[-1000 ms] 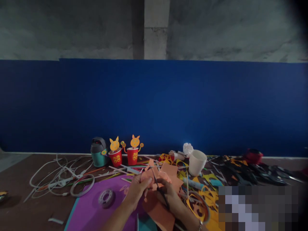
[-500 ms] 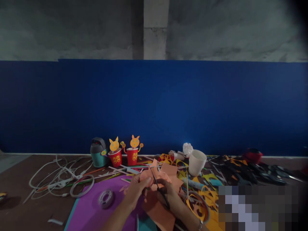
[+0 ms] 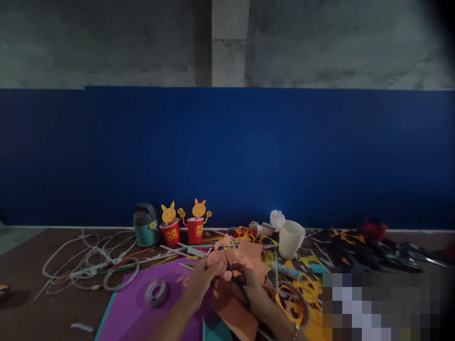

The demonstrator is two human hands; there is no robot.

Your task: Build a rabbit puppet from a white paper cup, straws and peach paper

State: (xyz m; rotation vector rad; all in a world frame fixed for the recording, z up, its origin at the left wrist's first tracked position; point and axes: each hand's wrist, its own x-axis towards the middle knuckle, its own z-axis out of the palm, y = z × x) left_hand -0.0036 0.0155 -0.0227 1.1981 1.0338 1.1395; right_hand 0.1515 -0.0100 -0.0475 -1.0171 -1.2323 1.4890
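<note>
Between the finger and thumb of my left hand (image 3: pixel 207 275) is a piece of orange paper (image 3: pixel 215 257). My right hand (image 3: pixel 254 286) grips a pair of dark-handled scissors (image 3: pixel 232 270), their blades pointing up and away across the paper's right edge. Both hands are close together above the table. Under and behind them lie more orange paper sheets (image 3: pixel 236 310) with cut edges. A purple sheet (image 3: pixel 124 303) spreads out below my left forearm, and a roll of tape (image 3: pixel 156 292) rests on it.
Two red paper cups (image 3: pixel 195 231) with orange animal faces stand at the back, beside a teal and black container (image 3: pixel 145 227). White cables (image 3: pixel 85 258) tangle at left. A white cup (image 3: pixel 291 239), yellow paper scraps (image 3: pixel 307 293) and dark tools (image 3: pixel 387 253) lie to the right.
Almost nothing differs. Both hands keep their places at the orange paper, and the scissors have barely shifted.
</note>
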